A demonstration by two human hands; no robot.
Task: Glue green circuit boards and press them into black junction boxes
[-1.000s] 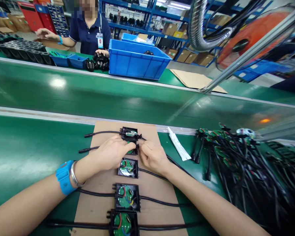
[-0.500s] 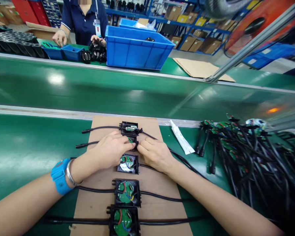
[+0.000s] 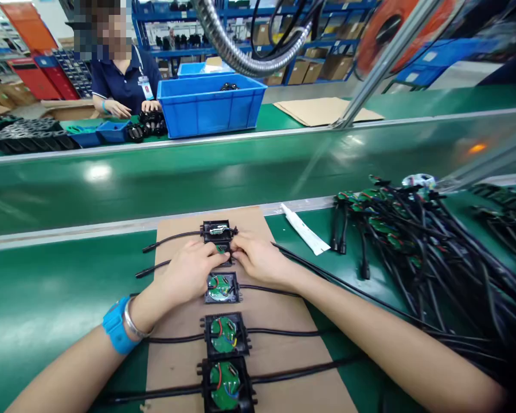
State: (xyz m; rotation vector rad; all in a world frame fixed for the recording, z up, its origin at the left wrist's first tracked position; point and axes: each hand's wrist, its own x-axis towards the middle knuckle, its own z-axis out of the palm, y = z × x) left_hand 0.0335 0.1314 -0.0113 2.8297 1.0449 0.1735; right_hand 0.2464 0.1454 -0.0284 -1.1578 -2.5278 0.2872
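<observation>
Several open black plastic housings with green circuit boards lie in a column on a cardboard sheet (image 3: 279,355), black cables running out of both sides. My left hand (image 3: 189,267) reaches over the second housing from the far end (image 3: 222,249), its thumb and fingers closed on it. At that housing's right edge, my right hand (image 3: 258,258) pinches with bent fingertips; the cable exit there is hidden. Just beyond lies the farthest housing (image 3: 217,230). Nearer to me are a third housing (image 3: 222,288), another housing (image 3: 226,334) and the nearest housing (image 3: 227,385).
A white tube (image 3: 305,229) lies right of the cardboard. Farther right is a heap of cabled circuit boards (image 3: 404,241). Across the green divider, a person (image 3: 124,86) stands by a blue crate (image 3: 210,106). A metal flexible hose (image 3: 249,60) hangs above.
The camera view has shifted and tilted up, showing more of the far bench. Both my hands stay at the same housing, with small finger movements. The other person's hands have moved slightly.
</observation>
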